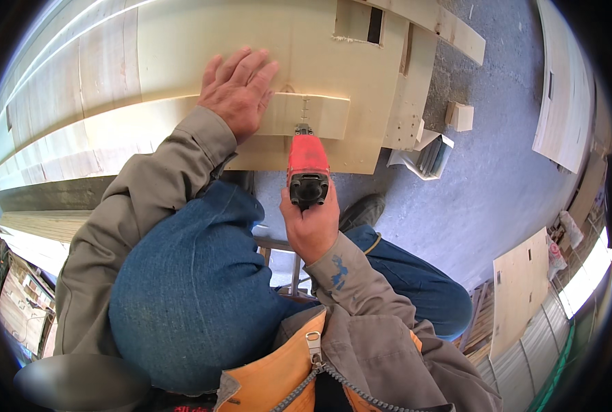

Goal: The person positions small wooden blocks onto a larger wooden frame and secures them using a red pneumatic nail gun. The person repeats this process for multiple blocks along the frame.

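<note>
My right hand [313, 230] is wrapped round the grip of a red and black staple gun [308, 158]. The tool's nose meets a narrow wooden strip [330, 118] near its right end, just below a short line of small marks. Beneath the strip lies a wide pale wooden panel [306, 55]. My left hand [240, 89] rests flat, fingers stretched out, across the strip's upper edge and the panel, left of the tool. What lies under its palm is hidden.
A rectangular cutout [357, 22] opens in the panel's far part. On the floor to the right are a small wood block [461, 117] and an open box [429, 156] of dark strips. Wooden boards [560, 89] lie farther right. My knees are close below the panel's near edge.
</note>
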